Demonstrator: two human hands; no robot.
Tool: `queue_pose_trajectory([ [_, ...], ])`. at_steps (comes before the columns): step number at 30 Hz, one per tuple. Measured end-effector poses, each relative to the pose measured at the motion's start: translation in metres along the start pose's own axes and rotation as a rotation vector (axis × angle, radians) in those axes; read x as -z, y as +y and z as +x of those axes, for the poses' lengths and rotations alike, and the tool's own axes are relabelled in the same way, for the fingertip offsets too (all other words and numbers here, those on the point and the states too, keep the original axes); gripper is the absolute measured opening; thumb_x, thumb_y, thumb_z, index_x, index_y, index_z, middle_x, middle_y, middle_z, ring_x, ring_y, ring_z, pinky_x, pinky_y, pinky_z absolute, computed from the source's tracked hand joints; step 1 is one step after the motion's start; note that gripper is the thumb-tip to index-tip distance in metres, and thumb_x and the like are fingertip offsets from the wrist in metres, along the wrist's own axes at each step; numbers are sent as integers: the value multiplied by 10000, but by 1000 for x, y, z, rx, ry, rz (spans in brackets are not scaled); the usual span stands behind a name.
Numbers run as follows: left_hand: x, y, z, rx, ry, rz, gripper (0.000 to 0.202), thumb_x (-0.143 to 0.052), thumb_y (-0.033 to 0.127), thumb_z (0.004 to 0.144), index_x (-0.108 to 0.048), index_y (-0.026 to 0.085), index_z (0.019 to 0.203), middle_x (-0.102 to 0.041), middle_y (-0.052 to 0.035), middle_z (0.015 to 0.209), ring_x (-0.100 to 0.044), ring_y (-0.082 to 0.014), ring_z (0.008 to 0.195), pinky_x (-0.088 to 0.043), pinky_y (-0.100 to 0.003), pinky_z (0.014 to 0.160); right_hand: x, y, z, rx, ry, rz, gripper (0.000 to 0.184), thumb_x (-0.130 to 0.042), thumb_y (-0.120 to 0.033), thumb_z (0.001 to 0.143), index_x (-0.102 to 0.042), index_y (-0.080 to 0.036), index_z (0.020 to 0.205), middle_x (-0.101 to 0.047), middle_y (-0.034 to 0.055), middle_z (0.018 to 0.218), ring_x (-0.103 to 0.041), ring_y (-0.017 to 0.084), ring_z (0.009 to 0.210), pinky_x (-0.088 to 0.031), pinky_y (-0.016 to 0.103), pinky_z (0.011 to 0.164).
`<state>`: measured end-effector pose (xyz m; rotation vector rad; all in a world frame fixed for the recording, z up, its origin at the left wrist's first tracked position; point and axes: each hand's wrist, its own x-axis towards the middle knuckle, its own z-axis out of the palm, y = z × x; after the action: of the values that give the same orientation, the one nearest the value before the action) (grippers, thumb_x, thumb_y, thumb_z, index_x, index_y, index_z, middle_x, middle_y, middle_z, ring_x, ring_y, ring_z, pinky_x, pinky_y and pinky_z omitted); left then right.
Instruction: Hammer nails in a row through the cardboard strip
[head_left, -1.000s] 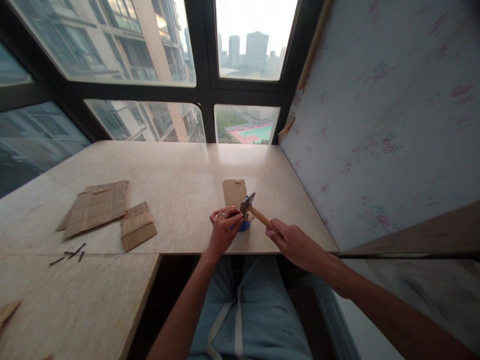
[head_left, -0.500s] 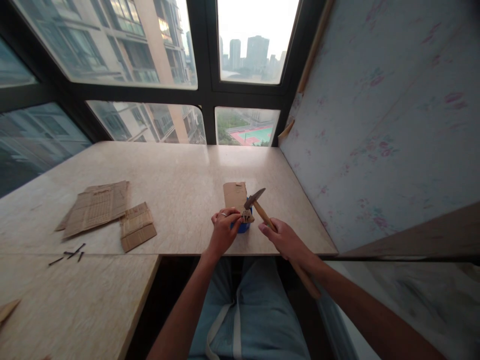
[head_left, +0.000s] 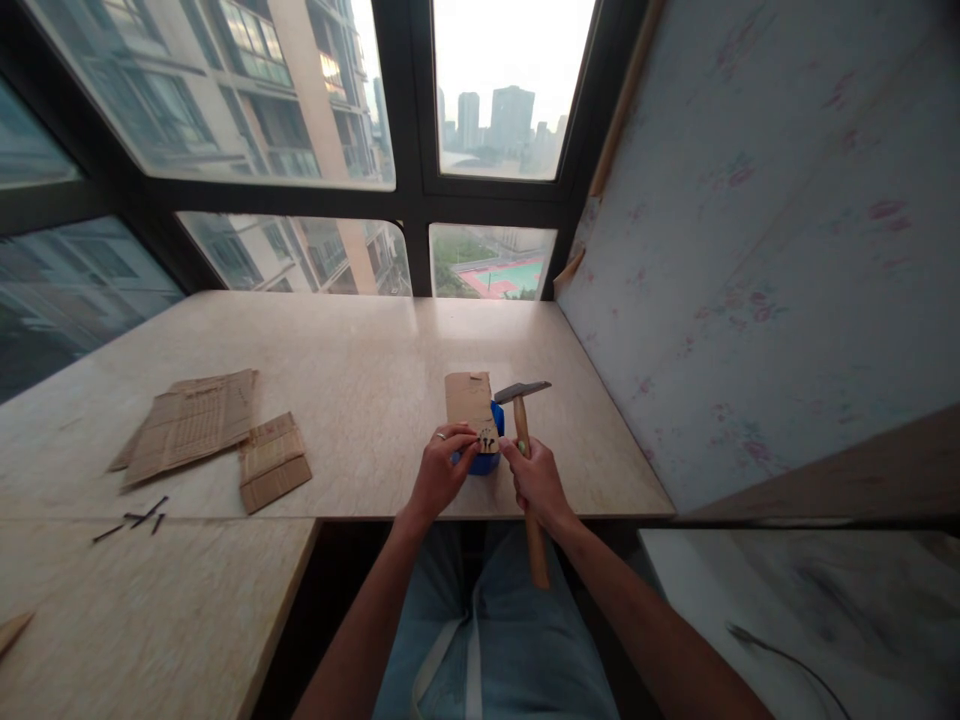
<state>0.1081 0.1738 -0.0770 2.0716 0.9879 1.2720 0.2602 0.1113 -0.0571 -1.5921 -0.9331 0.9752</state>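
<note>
A piece of brown cardboard (head_left: 468, 398) lies over a blue object (head_left: 496, 415) near the counter's front edge. Several small dark nails (head_left: 487, 442) stand in its lower right part. My left hand (head_left: 439, 472) is closed at the cardboard's lower left, its fingertips beside the nails; whether a nail is between them is too small to tell. In my right hand (head_left: 538, 482) is a hammer (head_left: 522, 415), gripped round the wooden handle with its metal head up and tilted clear of the nails. The right thumb reaches to the cardboard's right edge.
Flat cardboard sheets (head_left: 196, 420) and a smaller cardboard piece (head_left: 274, 462) lie left on the stone counter (head_left: 360, 400). Several loose dark nails (head_left: 142, 515) are at the front left. A papered wall (head_left: 720, 260) bounds the right side, windows the back. A cable (head_left: 780, 652) lies lower right.
The hammer has swung from over the nails up and to the right, its handle now nearer upright. My right hand has come left to the cardboard, which now sits flatter.
</note>
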Motion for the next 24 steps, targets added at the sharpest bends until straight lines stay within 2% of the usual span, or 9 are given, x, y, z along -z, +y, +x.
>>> queue_pose_trajectory([
  [4,0,-1,-2,-12,11,-32,107,-608,210,861,-710,182,882,-688,-96,980,-619,-218,1063,-525,-395,921,-4,4,0,-1,36,32,346,-586,-532,813,-497,-198,814,-394,-114,394,-359,86,236,-262,185,204],
  [12,2,8,-1,-40,22,-52,109,-609,237,865,-705,187,868,-695,-92,964,-625,-220,1058,-521,-396,925,-6,3,-8,-11,5,155,345,-617,-521,789,-495,-199,815,-384,-125,391,-326,68,243,-259,168,212],
  [14,2,8,-1,-45,10,-58,106,-611,237,865,-704,189,877,-700,-85,961,-623,-220,1069,-478,-424,992,-6,1,-9,-9,19,189,334,-612,-509,790,-491,-200,820,-376,-129,389,-313,65,245,-260,167,211],
  [17,-1,6,-1,-51,-24,-52,104,-604,225,871,-702,194,885,-711,-69,947,-630,-213,1062,-347,-482,1109,-4,2,-10,-11,39,232,312,-593,-493,798,-476,-205,825,-361,-136,390,-298,61,246,-261,165,211],
  [19,-2,6,-2,-48,-43,-35,105,-598,218,873,-700,195,888,-713,-66,949,-634,-214,1053,-312,-499,1123,-3,5,-10,-21,42,250,308,-596,-486,795,-470,-207,829,-359,-138,394,-296,59,248,-259,163,211],
  [24,-4,5,1,-83,-76,25,106,-593,222,874,-695,196,882,-713,-77,941,-621,-231,1054,-421,-469,1011,-4,10,-10,-63,26,286,310,-614,-475,769,-467,-209,829,-359,-140,408,-289,60,259,-272,171,206],
])
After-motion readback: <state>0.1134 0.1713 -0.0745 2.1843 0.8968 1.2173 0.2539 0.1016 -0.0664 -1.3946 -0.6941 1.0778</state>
